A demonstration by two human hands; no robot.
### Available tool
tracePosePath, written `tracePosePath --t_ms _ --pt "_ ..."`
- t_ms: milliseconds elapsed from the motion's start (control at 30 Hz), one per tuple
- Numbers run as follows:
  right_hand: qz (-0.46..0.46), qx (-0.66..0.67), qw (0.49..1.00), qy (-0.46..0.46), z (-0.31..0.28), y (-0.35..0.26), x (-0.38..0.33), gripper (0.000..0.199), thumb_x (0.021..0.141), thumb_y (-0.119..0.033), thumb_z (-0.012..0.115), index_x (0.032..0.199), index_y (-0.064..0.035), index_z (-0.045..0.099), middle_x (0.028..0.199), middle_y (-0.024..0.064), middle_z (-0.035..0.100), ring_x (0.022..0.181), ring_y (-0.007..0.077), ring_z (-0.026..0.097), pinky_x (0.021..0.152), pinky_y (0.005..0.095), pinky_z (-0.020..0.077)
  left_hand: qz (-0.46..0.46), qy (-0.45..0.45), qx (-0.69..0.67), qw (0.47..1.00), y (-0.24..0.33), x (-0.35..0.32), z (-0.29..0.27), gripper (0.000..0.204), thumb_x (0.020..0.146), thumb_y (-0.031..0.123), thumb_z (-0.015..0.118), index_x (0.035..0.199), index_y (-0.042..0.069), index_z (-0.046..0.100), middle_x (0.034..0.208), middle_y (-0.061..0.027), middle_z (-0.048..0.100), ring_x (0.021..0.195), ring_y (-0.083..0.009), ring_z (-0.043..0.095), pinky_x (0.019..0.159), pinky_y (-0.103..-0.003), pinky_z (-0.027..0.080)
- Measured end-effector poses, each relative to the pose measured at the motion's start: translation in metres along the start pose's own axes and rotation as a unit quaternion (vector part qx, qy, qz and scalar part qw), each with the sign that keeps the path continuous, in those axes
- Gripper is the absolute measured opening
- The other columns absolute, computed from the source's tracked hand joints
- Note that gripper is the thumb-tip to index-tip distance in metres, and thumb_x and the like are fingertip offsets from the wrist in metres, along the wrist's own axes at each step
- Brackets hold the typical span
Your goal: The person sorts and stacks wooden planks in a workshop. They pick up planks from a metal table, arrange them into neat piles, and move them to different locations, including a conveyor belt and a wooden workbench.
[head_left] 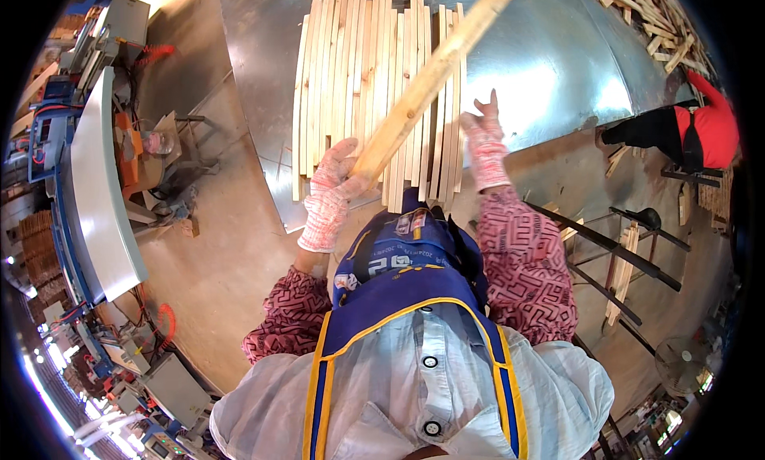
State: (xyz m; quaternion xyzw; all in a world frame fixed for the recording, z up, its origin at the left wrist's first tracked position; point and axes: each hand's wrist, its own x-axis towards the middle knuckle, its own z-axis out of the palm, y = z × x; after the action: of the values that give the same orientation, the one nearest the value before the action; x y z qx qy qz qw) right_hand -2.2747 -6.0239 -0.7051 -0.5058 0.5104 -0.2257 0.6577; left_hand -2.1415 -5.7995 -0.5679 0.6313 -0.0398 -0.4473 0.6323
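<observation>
Apron, blue cloth with yellow edging point(382, 293), nearest. Red-and-white-gloved left hand point(328, 197) pinches near end of long pale wooden strip point(430, 91), slanting over row of narrow pale wooden strips point(351, 70); contact unclear from here. Matching-gloved right hand point(484, 137) spread, empty, right of row. One-ended grip could let strip swing, knocking row askew. Shiny metal tabletop point(550, 54) beneath; person in red top point(709, 129) well apart.

The strips point(368, 78) are matt wood, the tabletop point(550, 70) glossy, probably metal.
</observation>
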Motion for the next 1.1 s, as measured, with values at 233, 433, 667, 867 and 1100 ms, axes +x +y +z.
tracePosePath --t_ms 233,433,667,867,1100 --pt "-0.187 -0.764 0.610 0.099 -0.134 -0.086 -0.004 0.094 0.079 -0.030 0.073 0.154 -0.0310 0.017 0.159 0.0074 0.022 0.145 0.0266 0.025 0.117 0.0343 0.0270 -0.076 -0.175 0.127 0.973 0.021 0.000 -0.042 0.049 0.083 0.008 0.064 0.131 0.000 0.054 0.109 -0.0112 0.065 0.094 -0.0181 0.066 0.076 -0.031 0.058" --pt "-0.100 -0.690 0.712 -0.082 -0.199 -0.053 -0.047 0.054 0.071 -0.025 0.077 0.123 -0.0228 0.062 0.122 0.0093 0.058 0.115 0.0297 0.055 0.097 0.0400 0.0481 0.020 -0.104 -0.106 0.989 0.031 0.039 -0.023 0.071 0.093 0.054 0.058 0.137 -0.001 0.047 0.120 -0.0173 0.061 0.102 -0.0285 0.066 0.084 -0.041 0.058" --pt "-0.127 -0.570 0.811 -0.037 -0.180 0.009 -0.137 0.056 0.061 -0.020 0.085 0.112 -0.0082 0.066 0.106 0.0134 0.065 0.097 0.0307 0.064 0.088 0.0397 0.0520 0.003 -0.097 -0.260 0.961 0.005 0.061 -0.009 0.086 0.089 0.069 0.048 0.141 0.000 0.039 0.132 -0.0212 0.055 0.117 -0.0329 0.059 0.102 -0.050 0.047" --pt "-0.049 -0.587 0.807 -0.034 -0.168 -0.001 -0.155 0.061 0.062 -0.023 0.086 0.117 -0.0108 0.064 0.108 0.0130 0.064 0.103 0.0315 0.061 0.093 0.0407 0.0482 0.073 -0.064 -0.132 0.986 -0.002 0.060 -0.008 0.052 0.096 0.043 0.058 0.126 0.000 0.055 0.113 -0.0152 0.065 0.102 -0.0253 0.067 0.090 -0.041 0.057" --pt "0.051 -0.532 0.827 -0.175 -0.153 -0.007 -0.180 0.073 0.071 -0.045 0.079 0.132 -0.0110 0.057 0.123 0.0189 0.063 0.110 0.0359 0.061 0.092 0.0421 0.0491 0.058 -0.034 -0.176 0.982 -0.001 0.063 -0.026 0.035 0.096 0.028 0.061 0.118 0.000 0.060 0.106 -0.0102 0.067 0.094 -0.0205 0.068 0.081 -0.035 0.059"
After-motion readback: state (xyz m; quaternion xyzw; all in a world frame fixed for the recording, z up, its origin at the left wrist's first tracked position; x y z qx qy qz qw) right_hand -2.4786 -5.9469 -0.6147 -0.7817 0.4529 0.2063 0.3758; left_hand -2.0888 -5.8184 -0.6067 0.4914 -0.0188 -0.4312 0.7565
